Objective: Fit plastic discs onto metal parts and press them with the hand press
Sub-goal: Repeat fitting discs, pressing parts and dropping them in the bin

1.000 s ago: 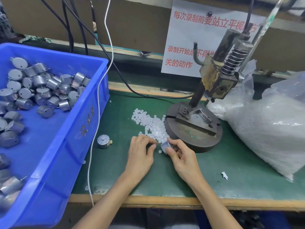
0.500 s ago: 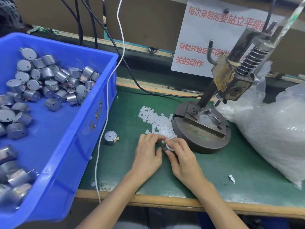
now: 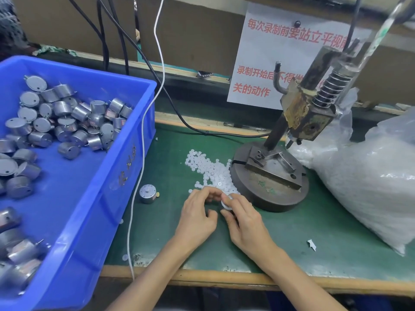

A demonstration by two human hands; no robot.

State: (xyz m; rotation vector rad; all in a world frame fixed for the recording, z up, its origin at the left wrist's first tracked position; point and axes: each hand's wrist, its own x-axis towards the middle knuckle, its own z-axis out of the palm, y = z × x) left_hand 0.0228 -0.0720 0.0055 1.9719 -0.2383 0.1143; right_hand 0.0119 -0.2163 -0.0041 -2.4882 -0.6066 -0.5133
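Observation:
My right hand [image 3: 243,218] grips a small round metal part [image 3: 227,202] just in front of the hand press base [image 3: 269,182]. My left hand [image 3: 198,212] has its fingertips curled at the top of that part; a disc between them cannot be made out. A pile of white plastic discs [image 3: 211,170] lies on the green mat right behind both hands. The press head [image 3: 307,115] hangs raised above the base, with nothing on its fixture. One loose metal part [image 3: 148,193] stands on the mat to the left.
A blue bin [image 3: 125,158] holding several metal parts fills the left side. A large clear bag of white discs [image 3: 372,180] sits at the right. A white cable [image 3: 137,176] runs down along the bin. A paper scrap [image 3: 312,244] lies near the bench's wooden front edge.
My left hand's fingers have come from the disc pile over to the metal part in my right hand. The part now points its flat face up.

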